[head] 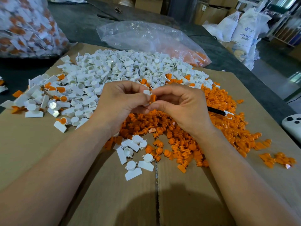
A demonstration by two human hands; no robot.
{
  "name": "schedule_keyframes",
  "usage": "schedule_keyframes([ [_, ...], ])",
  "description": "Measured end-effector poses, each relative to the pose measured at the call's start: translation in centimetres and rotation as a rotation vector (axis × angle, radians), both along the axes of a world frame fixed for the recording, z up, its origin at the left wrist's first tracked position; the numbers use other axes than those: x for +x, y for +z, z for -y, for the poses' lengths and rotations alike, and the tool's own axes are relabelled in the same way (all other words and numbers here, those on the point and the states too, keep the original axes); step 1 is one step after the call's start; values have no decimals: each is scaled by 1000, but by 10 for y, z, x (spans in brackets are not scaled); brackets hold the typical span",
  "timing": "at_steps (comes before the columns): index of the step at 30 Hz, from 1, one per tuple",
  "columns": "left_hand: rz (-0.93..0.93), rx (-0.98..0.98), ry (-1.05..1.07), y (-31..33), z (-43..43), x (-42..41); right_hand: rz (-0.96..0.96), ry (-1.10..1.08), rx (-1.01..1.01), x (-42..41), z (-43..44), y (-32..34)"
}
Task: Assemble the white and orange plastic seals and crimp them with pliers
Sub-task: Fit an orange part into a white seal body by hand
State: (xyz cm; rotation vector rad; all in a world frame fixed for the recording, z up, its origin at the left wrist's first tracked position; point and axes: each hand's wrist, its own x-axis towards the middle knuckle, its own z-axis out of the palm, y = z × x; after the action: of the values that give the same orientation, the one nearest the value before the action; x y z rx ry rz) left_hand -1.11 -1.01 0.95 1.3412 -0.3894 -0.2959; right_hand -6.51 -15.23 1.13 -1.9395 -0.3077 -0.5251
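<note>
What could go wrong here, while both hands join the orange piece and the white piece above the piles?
1. The left hand and right hand pinch the white piece and orange piece with fingertips only; a slip would likely drop them into the orange pile below, hard to find again.
2. The black-handled tool lies partly buried in that pile; pulling it out may scatter pieces off the cardboard.
</note>
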Motion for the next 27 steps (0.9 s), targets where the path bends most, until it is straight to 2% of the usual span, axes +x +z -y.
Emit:
schedule_keyframes([
  [17, -3, 50, 18, -2, 1, -2, -88, -66, 10, 1, 0, -2],
  [27, -19, -11, 29, 1, 0, -2, -110, -63, 84, -1, 0, 5],
])
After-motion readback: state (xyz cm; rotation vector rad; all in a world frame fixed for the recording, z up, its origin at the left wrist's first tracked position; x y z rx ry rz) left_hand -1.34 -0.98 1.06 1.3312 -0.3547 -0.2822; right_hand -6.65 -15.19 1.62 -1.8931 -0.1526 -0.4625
